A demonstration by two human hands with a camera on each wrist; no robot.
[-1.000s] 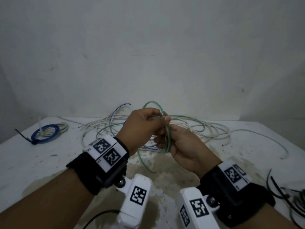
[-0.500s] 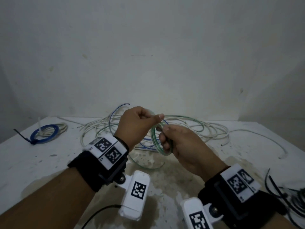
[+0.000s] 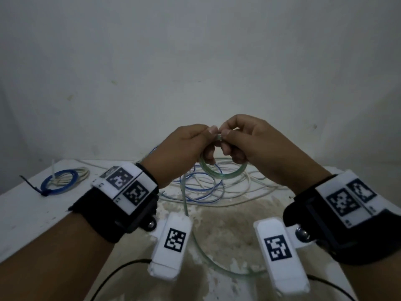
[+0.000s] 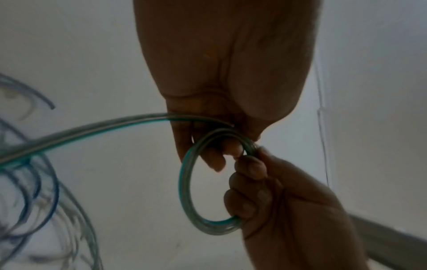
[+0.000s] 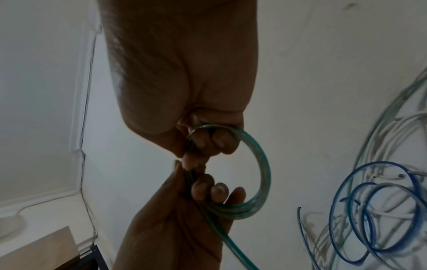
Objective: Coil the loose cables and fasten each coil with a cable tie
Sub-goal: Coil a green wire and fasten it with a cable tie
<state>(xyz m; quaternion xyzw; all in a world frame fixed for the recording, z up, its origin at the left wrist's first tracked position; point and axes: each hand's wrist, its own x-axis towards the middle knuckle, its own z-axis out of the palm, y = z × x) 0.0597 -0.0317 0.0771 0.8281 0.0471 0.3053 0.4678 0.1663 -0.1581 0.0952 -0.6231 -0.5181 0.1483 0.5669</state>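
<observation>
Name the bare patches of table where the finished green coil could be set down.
Bare table lies between the tied blue coil and the left forearm. The stained patch between both wrists is mostly bare. Behind the hands, loose cables crowd the middle.
</observation>
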